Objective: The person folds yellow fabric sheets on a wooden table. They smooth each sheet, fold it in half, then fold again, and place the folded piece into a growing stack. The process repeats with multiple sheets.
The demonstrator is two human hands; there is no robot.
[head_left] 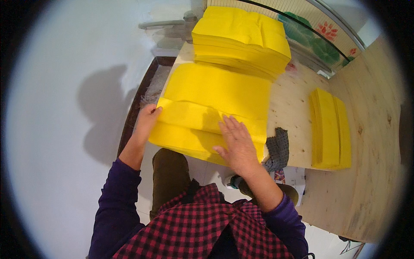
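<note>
In front of me a yellow sheet (224, 88), paper or felt-like, lies on the table with a band folded across its middle. More yellow layers show along its near edge. My left hand (146, 123) pinches the left end of the folded band between thumb and fingers. Lying flat with fingers spread, my right hand (239, 149) presses on the right part of the band and holds nothing. Behind the sheet stands a thick stack of yellow sheets (239, 41).
To the right, a folded yellow pile (330, 129) rests on the wooden table (293, 116). A dark grey knitted cloth (278, 149) hangs by the table's near edge. A white wall (56, 108) rises on the left. A flower-painted panel (319, 39) stands at the back.
</note>
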